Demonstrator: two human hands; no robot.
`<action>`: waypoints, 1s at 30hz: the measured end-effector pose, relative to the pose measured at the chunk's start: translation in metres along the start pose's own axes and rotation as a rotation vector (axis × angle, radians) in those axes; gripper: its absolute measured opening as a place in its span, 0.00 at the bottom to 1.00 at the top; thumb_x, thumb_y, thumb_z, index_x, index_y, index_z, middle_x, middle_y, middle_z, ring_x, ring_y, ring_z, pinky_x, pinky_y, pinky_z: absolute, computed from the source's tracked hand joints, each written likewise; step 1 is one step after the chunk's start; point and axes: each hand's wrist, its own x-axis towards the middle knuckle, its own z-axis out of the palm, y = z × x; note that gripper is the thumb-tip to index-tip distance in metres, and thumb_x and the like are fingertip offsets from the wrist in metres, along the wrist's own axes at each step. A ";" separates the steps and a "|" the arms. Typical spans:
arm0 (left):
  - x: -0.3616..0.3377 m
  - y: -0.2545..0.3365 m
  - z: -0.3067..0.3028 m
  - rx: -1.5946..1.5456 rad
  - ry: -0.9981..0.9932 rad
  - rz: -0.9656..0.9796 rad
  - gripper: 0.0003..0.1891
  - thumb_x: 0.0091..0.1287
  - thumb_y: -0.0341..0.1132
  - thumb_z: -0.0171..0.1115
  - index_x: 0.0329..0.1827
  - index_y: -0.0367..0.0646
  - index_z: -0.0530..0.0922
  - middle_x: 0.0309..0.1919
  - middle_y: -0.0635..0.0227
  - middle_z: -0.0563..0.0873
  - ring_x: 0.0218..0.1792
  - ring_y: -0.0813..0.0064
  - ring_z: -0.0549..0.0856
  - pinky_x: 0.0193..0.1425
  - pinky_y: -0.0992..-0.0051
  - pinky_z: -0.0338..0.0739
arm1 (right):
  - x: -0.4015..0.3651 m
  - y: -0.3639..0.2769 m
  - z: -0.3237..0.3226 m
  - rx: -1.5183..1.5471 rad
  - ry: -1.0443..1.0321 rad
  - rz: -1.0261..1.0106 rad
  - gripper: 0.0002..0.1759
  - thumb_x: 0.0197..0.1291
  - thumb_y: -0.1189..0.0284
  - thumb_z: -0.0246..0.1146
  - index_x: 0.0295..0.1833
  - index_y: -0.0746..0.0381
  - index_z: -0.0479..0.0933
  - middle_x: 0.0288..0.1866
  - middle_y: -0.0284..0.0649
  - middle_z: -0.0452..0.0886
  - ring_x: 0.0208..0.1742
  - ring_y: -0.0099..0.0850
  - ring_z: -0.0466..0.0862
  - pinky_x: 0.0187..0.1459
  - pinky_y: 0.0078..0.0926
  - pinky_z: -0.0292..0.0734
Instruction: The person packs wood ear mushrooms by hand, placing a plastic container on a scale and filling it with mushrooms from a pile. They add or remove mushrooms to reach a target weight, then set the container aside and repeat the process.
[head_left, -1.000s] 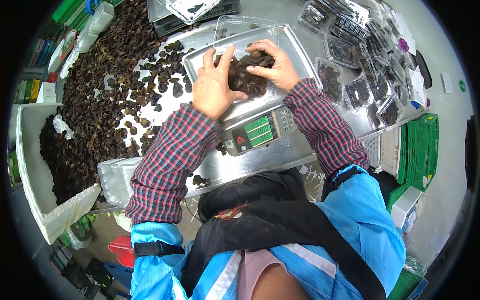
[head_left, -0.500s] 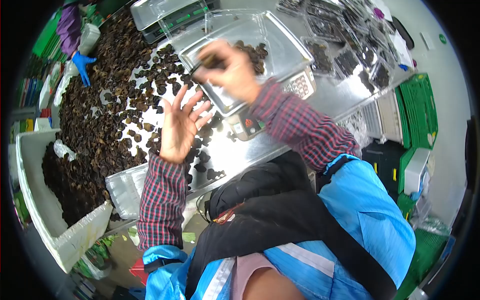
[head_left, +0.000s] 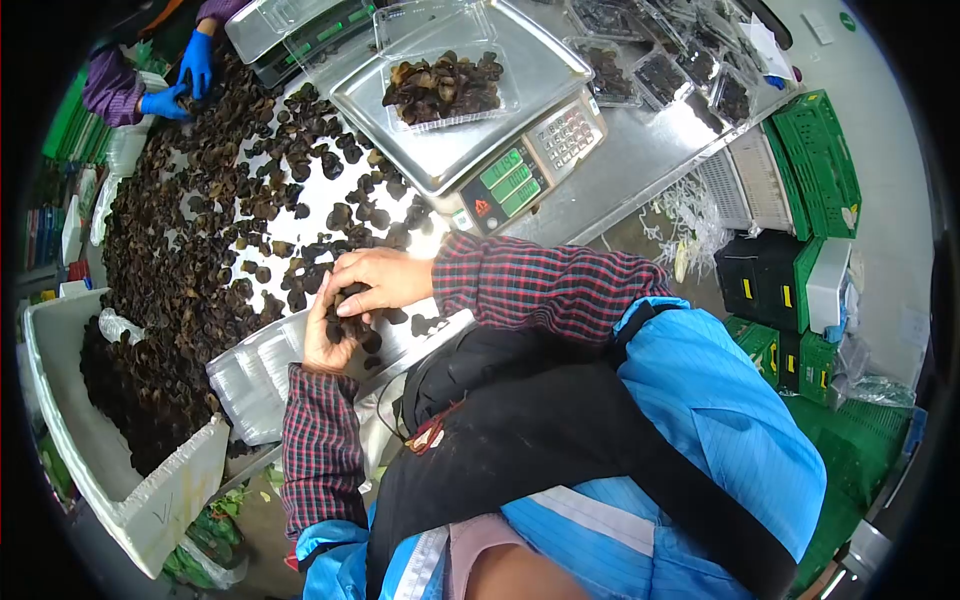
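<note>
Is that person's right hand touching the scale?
Apart. The head view shows the right hand well clear of the scale, with metal tabletop visible between them.

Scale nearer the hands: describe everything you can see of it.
The scale stands on the metal-looking table, angled in view, with a broad, shallow, silvery pan. Along its near side run a red mark, three lit green readouts, their digits too blurred to read surely, and a keypad. An open clear container of dark pieces sits on the pan.
</note>
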 end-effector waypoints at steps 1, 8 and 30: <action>0.002 0.004 -0.006 0.033 -0.060 0.005 0.20 0.75 0.49 0.52 0.58 0.43 0.75 0.47 0.64 0.83 0.46 0.69 0.85 0.45 0.70 0.85 | -0.001 0.001 -0.002 -0.010 -0.029 0.055 0.21 0.57 0.58 0.68 0.54 0.55 0.81 0.61 0.49 0.75 0.64 0.47 0.73 0.61 0.41 0.69; 0.010 0.014 0.011 1.436 0.263 0.625 0.24 0.62 0.37 0.69 0.60 0.39 0.77 0.62 0.53 0.74 0.60 0.60 0.77 0.66 0.67 0.71 | -0.038 -0.014 -0.043 -0.272 0.225 -0.136 0.21 0.53 0.70 0.69 0.55 0.57 0.81 0.58 0.45 0.76 0.57 0.41 0.79 0.56 0.35 0.75; 0.104 0.055 0.203 1.510 0.274 0.827 0.15 0.62 0.33 0.67 0.51 0.38 0.82 0.38 0.63 0.85 0.31 0.72 0.84 0.38 0.72 0.78 | -0.034 0.021 -0.271 -0.977 0.567 0.052 0.12 0.52 0.59 0.70 0.37 0.54 0.86 0.40 0.34 0.82 0.47 0.34 0.79 0.53 0.38 0.68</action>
